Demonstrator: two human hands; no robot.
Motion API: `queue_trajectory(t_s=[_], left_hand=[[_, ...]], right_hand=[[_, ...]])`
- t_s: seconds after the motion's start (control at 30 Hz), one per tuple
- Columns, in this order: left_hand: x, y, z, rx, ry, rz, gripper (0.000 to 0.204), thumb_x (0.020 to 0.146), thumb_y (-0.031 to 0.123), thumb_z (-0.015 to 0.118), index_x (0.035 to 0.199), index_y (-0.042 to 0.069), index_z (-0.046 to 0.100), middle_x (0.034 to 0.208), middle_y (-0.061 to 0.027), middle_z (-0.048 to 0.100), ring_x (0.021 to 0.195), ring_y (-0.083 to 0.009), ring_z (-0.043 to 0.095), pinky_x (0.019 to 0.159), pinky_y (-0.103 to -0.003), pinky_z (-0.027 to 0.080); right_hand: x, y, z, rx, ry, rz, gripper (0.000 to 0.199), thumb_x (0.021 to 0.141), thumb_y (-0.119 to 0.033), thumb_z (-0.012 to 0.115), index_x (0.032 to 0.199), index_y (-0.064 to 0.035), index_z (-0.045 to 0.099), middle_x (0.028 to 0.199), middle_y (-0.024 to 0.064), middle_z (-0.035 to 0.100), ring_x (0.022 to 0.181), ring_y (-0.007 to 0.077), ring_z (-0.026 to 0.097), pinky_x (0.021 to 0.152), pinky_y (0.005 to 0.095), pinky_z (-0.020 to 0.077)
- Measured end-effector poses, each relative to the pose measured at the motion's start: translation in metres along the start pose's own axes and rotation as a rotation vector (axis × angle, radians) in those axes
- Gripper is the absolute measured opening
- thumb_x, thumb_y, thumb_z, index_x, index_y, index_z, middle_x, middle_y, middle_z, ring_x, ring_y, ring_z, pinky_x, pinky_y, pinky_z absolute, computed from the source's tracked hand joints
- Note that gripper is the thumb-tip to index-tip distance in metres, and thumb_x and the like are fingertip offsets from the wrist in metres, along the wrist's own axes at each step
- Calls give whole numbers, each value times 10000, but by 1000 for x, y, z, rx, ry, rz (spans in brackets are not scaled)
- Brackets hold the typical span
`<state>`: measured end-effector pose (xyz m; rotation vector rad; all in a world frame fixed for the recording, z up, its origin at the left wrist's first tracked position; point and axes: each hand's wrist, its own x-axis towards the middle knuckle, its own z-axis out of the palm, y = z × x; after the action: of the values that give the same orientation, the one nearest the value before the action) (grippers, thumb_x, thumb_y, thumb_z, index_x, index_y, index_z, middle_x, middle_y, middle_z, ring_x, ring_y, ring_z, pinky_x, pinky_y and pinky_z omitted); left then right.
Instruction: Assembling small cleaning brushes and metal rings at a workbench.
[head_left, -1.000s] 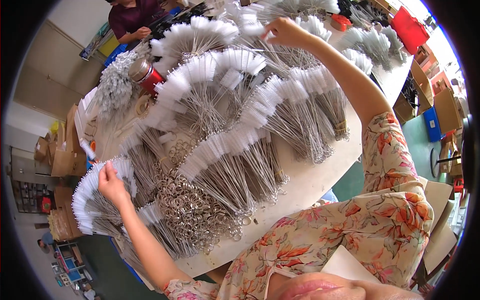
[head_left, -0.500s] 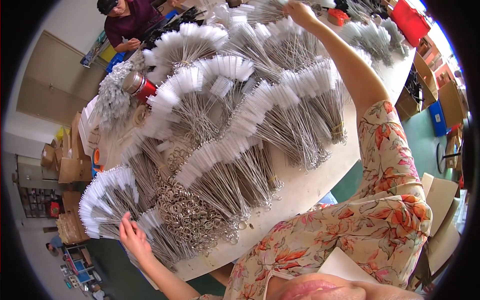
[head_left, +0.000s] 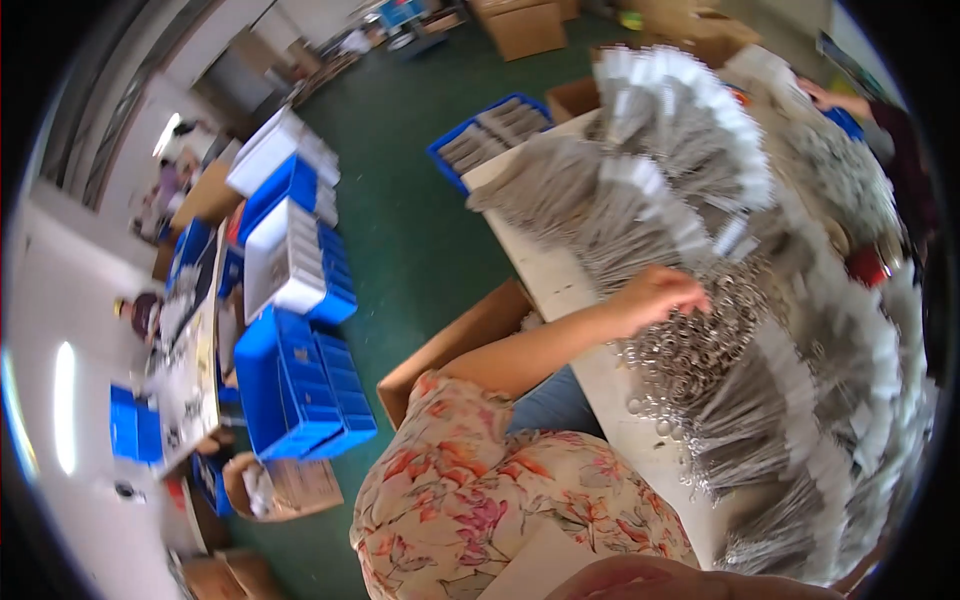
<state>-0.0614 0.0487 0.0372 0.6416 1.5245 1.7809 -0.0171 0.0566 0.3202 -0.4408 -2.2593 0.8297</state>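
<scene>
My left hand is over the near edge of a heap of small metal rings. Its fingers are curled in with the tips bent down; blur hides whatever may be in them. Just beyond the hand lie wire-handled brushes with white bristle heads, fanned out in bundles. More such brushes lie on the other side of the rings. My right hand is out of view; only a sliver of skin, perhaps of that arm, shows at the lower right rim.
The white table has an edge along my left side. A cardboard box stands beside it, and a blue crate of brushes sits past its far corner. Blue bins are stacked across the green floor. Another person's arm reaches in at upper right.
The view has swung far to the left. My left hand has gone from beside the fanned brushes to the ring heap, its fingers now curled. My right hand has left the picture.
</scene>
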Motion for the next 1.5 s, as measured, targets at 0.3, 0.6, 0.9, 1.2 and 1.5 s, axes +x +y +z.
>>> queue_trajectory(t_s=[0.3,0.6,0.9,1.2,1.5], left_hand=[[-29,23,80,175,-211,432,172,865,116,566,962,-25,587,685,-89,610,494,-87,569,407,-227,433],[-35,4,62,31,79,869,140,778,70,619,886,30,538,995,-106,500,868,-234,536,742,-339,460],[-60,11,58,173,-206,508,295,893,253,513,1050,5,541,923,-139,547,901,-250,540,827,-368,413],[-38,11,44,546,-216,852,1029,704,423,709,1403,33,63,1368,-198,239,1230,-359,345,1013,-424,332],[-57,-7,31,262,-413,826,177,733,210,696,734,58,606,745,-29,564,747,-213,532,657,-346,423]], right_hand=[[-99,386,-153,429,70,172,412,907,-278,343,1178,2,475,1242,168,457,1184,269,429,962,402,397],[-152,243,17,814,59,-3,346,940,-253,430,1086,47,522,1062,99,549,1062,182,488,957,333,354],[-154,287,27,1464,221,840,206,942,-162,435,1055,-25,539,920,33,556,739,85,522,656,211,465],[-182,249,10,420,-378,353,138,864,-71,479,739,-61,536,635,-58,401,545,34,301,490,192,234],[-202,251,-6,806,-569,566,200,906,-201,524,802,-30,532,610,-1,489,452,42,404,387,162,309]])
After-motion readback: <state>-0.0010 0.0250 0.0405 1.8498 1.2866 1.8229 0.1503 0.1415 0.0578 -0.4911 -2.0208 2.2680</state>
